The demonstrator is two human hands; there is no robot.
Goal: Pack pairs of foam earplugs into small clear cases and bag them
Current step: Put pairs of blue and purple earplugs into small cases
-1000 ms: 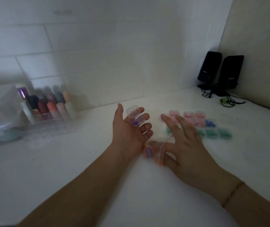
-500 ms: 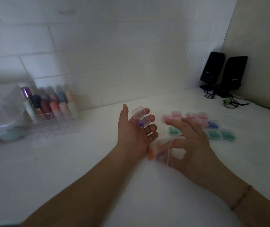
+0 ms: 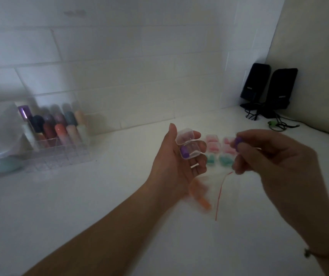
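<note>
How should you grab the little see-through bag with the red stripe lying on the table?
Probably pinch the clear bag by the edge past its red zip line, coming from the right hand side. It lies flat, and orange earplugs fill its left part beside the left hand.

A dim corner: a white tiled wall [image 3: 119, 56] meets a plain cream wall [image 3: 315, 46] above a white counter [image 3: 80, 206]. Two black speakers [image 3: 269, 88] with cables stand in the corner. A clear organiser [image 3: 60, 154] holds coloured tubes at left.
</note>
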